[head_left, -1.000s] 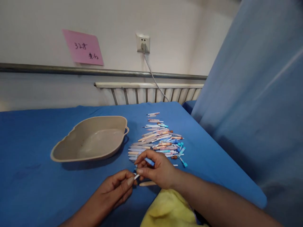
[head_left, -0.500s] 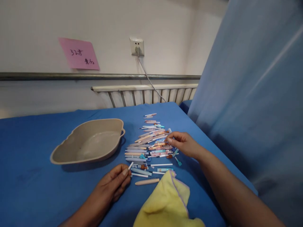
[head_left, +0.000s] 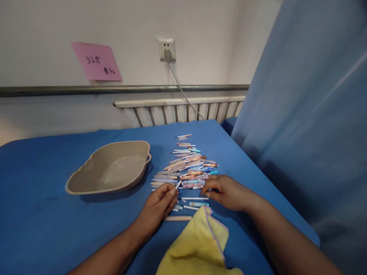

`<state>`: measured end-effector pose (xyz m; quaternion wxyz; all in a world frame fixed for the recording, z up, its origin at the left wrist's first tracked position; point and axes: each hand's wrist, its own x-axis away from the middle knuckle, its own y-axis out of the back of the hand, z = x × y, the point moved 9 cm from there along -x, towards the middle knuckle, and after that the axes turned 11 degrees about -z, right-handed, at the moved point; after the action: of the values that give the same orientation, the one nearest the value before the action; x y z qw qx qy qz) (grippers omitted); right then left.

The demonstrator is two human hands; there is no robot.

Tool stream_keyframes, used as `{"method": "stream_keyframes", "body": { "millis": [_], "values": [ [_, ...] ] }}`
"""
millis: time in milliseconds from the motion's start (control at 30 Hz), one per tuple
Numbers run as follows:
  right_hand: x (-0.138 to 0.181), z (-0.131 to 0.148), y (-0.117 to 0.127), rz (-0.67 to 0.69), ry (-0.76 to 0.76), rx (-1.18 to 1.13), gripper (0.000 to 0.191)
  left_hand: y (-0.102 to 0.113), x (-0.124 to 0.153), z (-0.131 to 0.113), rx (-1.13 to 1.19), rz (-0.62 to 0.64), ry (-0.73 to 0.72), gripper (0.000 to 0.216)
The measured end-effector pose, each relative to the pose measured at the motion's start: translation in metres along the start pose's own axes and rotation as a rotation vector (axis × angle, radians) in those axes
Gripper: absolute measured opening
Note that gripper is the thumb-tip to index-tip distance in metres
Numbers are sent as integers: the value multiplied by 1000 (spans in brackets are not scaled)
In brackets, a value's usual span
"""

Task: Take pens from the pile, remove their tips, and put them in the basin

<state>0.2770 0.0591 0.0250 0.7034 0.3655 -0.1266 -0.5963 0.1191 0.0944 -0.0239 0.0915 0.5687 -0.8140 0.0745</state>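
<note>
Blue cloth (head_left: 37, 214), right edge well beyond pens (head_left: 188, 177); left hand (head_left: 159, 204) holds stick (head_left: 178, 185).

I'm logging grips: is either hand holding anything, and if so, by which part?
The left hand pinches a thin white stick by its lower part, leaving the upper end free. Whether the right hand holds anything cannot be told.

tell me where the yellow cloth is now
In the head view, the yellow cloth is at the bottom, slightly right of centre, below the left hand and right hand, its left edge beside the peach pen barrel.
</note>
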Motion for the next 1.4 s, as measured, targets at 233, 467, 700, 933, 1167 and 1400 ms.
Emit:
{"method": "stream_keyframes", "body": {
  "millis": [233,467,700,933,1167,1400],
  "values": [
    [4,13,-17,39,58,115,19,8,5,-7,76,36,48,28],
    [5,14,-23,49,104,114,15,18,13,-19,147,28,34,24],
    [1,9,-14,-31,90,85,12,28,21,-1,106,15,77,27],
    [-2,-20,16,-330,-54,214,10,38,23,-3,118,-18,26,24],
    [-8,-2,-22,-178,10,491,12,38,19,-4,125,-5,-13,23],
    [-7,2,-35,-97,7,520,10,37,18,-2,126,12,-14,22]
  ]
}}
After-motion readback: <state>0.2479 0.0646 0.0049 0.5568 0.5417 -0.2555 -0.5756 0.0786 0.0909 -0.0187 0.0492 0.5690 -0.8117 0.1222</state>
